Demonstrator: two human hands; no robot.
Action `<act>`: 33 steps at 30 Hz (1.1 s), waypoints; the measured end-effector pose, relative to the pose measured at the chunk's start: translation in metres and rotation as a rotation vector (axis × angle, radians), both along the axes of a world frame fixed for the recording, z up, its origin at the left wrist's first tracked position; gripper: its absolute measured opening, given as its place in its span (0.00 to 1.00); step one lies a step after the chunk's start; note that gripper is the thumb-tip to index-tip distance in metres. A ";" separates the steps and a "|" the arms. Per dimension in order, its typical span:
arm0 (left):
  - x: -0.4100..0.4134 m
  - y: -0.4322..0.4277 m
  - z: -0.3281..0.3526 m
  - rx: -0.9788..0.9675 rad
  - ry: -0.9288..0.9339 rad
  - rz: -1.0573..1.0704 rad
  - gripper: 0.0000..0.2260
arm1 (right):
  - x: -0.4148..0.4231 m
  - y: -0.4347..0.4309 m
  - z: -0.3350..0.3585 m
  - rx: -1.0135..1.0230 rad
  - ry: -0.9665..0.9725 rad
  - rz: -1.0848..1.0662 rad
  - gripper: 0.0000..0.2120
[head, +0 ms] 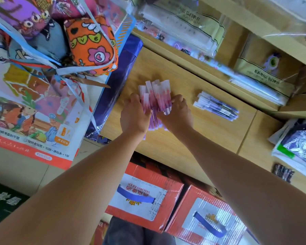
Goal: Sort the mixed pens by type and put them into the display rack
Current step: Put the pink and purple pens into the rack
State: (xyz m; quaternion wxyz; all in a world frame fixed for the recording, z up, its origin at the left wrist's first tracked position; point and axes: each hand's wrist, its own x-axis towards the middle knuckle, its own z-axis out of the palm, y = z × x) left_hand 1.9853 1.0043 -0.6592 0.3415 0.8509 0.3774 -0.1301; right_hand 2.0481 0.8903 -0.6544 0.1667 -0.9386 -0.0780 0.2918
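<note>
On the wooden counter, the left hand and the right hand press from both sides on a bundle of pink-and-white pens, grasping it. To the right, apart, lies a pile of purple-and-white pens.

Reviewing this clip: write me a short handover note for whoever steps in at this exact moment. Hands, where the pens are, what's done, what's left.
Left hand and right hand: both cupped around the pink-and-white pens, squaring the bunch on the wooden counter.
Purple-and-white pens: a separate neat pile on the counter, to the right of the hands, untouched.
Done: two types appear separated into their own groups.
Left: finish gathering the pink bunch, then put both groups in the display rack. No rack is clearly visible in this view, so find it first.
</note>
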 end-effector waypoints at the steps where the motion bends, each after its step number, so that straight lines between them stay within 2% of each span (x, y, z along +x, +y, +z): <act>1: -0.001 -0.001 -0.001 0.012 -0.005 -0.002 0.19 | 0.002 -0.003 0.000 -0.024 -0.009 0.011 0.28; 7: -0.001 -0.009 -0.001 0.043 0.006 0.037 0.28 | 0.003 -0.014 -0.002 -0.061 -0.019 0.038 0.26; 13: 0.006 -0.011 -0.002 0.108 0.082 0.012 0.28 | 0.007 -0.021 -0.004 -0.039 -0.048 -0.012 0.19; 18: 0.003 -0.007 -0.008 0.130 0.108 -0.008 0.23 | 0.004 -0.026 -0.002 -0.041 -0.034 0.034 0.15; 25: -0.009 -0.001 -0.013 0.110 -0.010 0.014 0.12 | -0.002 -0.030 0.005 -0.016 -0.087 0.074 0.11; 33: -0.012 0.003 -0.013 0.094 0.000 0.028 0.13 | -0.007 -0.038 0.001 0.046 -0.120 0.029 0.10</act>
